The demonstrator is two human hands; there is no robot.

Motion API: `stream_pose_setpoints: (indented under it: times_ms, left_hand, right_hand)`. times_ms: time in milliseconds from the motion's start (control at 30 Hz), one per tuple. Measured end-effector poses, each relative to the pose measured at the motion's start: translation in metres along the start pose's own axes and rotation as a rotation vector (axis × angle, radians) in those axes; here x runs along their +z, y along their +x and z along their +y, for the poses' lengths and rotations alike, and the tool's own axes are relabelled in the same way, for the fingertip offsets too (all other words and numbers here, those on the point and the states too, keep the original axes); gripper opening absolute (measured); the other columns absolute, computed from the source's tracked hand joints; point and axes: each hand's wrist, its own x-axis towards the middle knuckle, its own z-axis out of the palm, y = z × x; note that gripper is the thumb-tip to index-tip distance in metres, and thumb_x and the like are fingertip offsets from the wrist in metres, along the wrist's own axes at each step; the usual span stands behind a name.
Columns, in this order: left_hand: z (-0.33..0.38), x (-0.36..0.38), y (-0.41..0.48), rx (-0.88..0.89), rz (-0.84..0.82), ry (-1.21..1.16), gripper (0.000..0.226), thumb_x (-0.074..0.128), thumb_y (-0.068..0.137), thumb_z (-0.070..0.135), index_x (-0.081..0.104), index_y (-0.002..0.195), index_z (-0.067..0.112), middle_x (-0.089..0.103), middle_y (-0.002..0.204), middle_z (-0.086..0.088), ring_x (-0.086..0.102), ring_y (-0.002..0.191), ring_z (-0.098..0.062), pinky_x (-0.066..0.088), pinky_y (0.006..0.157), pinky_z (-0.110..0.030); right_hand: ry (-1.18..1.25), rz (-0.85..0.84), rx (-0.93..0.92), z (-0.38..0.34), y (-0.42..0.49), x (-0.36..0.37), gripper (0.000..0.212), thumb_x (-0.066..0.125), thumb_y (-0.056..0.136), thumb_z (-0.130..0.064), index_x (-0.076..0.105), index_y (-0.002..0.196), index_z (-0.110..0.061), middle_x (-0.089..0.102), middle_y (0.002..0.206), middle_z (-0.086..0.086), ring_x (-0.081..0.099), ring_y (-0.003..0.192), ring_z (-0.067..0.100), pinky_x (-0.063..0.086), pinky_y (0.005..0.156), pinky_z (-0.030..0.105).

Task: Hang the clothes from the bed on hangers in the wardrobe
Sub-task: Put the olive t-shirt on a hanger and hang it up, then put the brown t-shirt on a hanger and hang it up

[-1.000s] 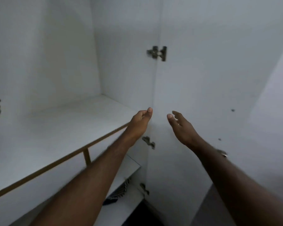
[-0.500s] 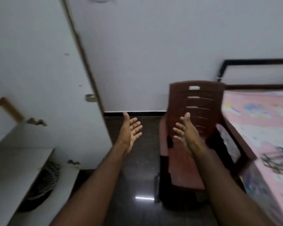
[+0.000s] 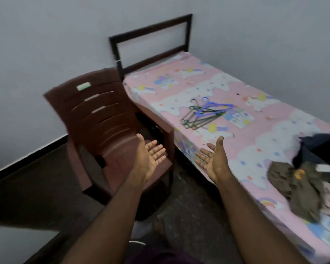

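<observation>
The view has swung right round. A second ago it looked into the white wardrobe, and now the wardrobe is out of sight and the bed (image 3: 255,134) fills the right half of the scene, its pink patterned sheet running back to a dark headboard (image 3: 151,40) against the pale wall. By my reading the person has turned away from the wardrobe to fetch the next load, so this is the start of a pick-up and nothing is yet in hand. A brown plastic chair (image 3: 103,121) stands on the dark floor (image 3: 46,178) just beside the bed's near corner. The clothes (image 3: 297,187) lie heaped on the sheet at the right edge of the view: an olive garment in front, a dark one behind it, and perhaps something pale pink underneath, though that is too cut off to tell. The hangers (image 3: 204,115) — several green ones and a blue one — lie in a loose bundle further up the sheet, well apart from the heap. Both arms reach forward as they did half a second ago. The left hand (image 3: 151,159) hovers over the chair seat and the right hand (image 3: 212,161) over the bed's edge — palms turned inward, fingers spread wide, holding and touching nothing.
</observation>
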Motion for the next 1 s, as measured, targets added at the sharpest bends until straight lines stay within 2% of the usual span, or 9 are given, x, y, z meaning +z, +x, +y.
stream_pose_setpoints:
  times_ms: [133,400,500,567,667,733,800,867,1000]
  left_hand:
    - [-0.025,0.040,0.059,-0.104,-0.075,0.024,0.089,0.028,0.089,0.073,0.038,0.143,0.003,0.045,0.143,-0.025,0.047,0.130,-0.037,0.038,0.108,-0.050]
    - [-0.070,0.119,0.146,-0.349,-0.218,0.234,0.085,0.037,0.091,0.068,0.036,0.144,0.001,0.047,0.140,-0.026,0.054,0.120,-0.038,0.046,0.097,-0.047]
    - [-0.086,0.154,0.170,-0.427,-0.298,0.357,0.083,0.037,0.091,0.068,0.040,0.142,0.002,0.049,0.137,-0.024,0.056,0.114,-0.036,0.046,0.099,-0.048]
    - [-0.097,0.177,0.182,-0.459,-0.342,0.423,0.082,0.037,0.091,0.067,0.040,0.142,0.002,0.050,0.137,-0.024,0.056,0.117,-0.037,0.046,0.098,-0.048]
    - [-0.114,0.213,0.189,-0.516,-0.423,0.519,0.079,0.038,0.093,0.064,0.038,0.142,0.002,0.050,0.135,-0.023,0.054,0.122,-0.037,0.046,0.098,-0.047]
    - [-0.124,0.231,0.195,-0.537,-0.477,0.579,0.075,0.042,0.094,0.059,0.037,0.143,0.003,0.054,0.127,-0.020,0.057,0.116,-0.035,0.047,0.097,-0.046]
    - [-0.136,0.250,0.202,-0.548,-0.516,0.666,0.072,0.048,0.095,0.055,0.037,0.143,0.003,0.057,0.120,-0.018,0.059,0.109,-0.033,0.049,0.094,-0.044]
    - [-0.150,0.265,0.206,-0.559,-0.537,0.739,0.069,0.049,0.095,0.053,0.037,0.142,0.004,0.057,0.120,-0.018,0.060,0.110,-0.033,0.050,0.093,-0.043]
    - [-0.176,0.293,0.215,-0.586,-0.591,0.822,0.071,0.046,0.094,0.057,0.037,0.141,0.004,0.057,0.124,-0.019,0.062,0.109,-0.033,0.052,0.087,-0.040]
  right_hand:
    - [0.055,0.153,-0.044,-0.032,0.027,-0.049,0.082,0.031,0.092,-0.071,0.037,0.148,-0.011,0.044,0.146,0.020,0.055,0.122,0.037,0.044,0.104,0.055]
    - [0.100,0.423,-0.048,-0.073,0.051,-0.125,0.076,0.037,0.094,-0.068,0.036,0.147,-0.013,0.047,0.143,0.020,0.062,0.103,0.032,0.052,0.085,0.045]
    - [0.127,0.540,-0.070,-0.082,0.056,-0.146,0.067,0.038,0.096,-0.064,0.042,0.140,-0.013,0.049,0.142,0.019,0.063,0.102,0.031,0.052,0.092,0.047]
    - [0.137,0.608,-0.071,-0.083,0.057,-0.158,0.074,0.038,0.095,-0.064,0.040,0.145,-0.009,0.050,0.141,0.019,0.064,0.099,0.028,0.053,0.088,0.044]
    - [0.170,0.656,-0.054,-0.084,0.051,-0.178,0.070,0.039,0.098,-0.058,0.037,0.147,-0.009,0.050,0.142,0.017,0.061,0.105,0.029,0.051,0.086,0.040]
    - [0.197,0.685,-0.055,-0.086,0.048,-0.190,0.064,0.040,0.100,-0.054,0.040,0.145,-0.008,0.052,0.139,0.017,0.059,0.108,0.030,0.051,0.085,0.039]
    - [0.206,0.698,-0.038,-0.091,0.050,-0.207,0.060,0.041,0.101,-0.050,0.041,0.144,-0.008,0.054,0.136,0.017,0.057,0.110,0.029,0.050,0.090,0.040]
    - [0.199,0.694,0.009,-0.092,0.053,-0.225,0.053,0.041,0.103,-0.045,0.044,0.141,-0.008,0.057,0.131,0.016,0.057,0.111,0.029,0.046,0.097,0.042]
    - [0.186,0.697,0.072,-0.099,0.073,-0.265,0.046,0.046,0.103,-0.036,0.048,0.136,-0.006,0.055,0.135,0.017,0.058,0.110,0.030,0.046,0.093,0.041]
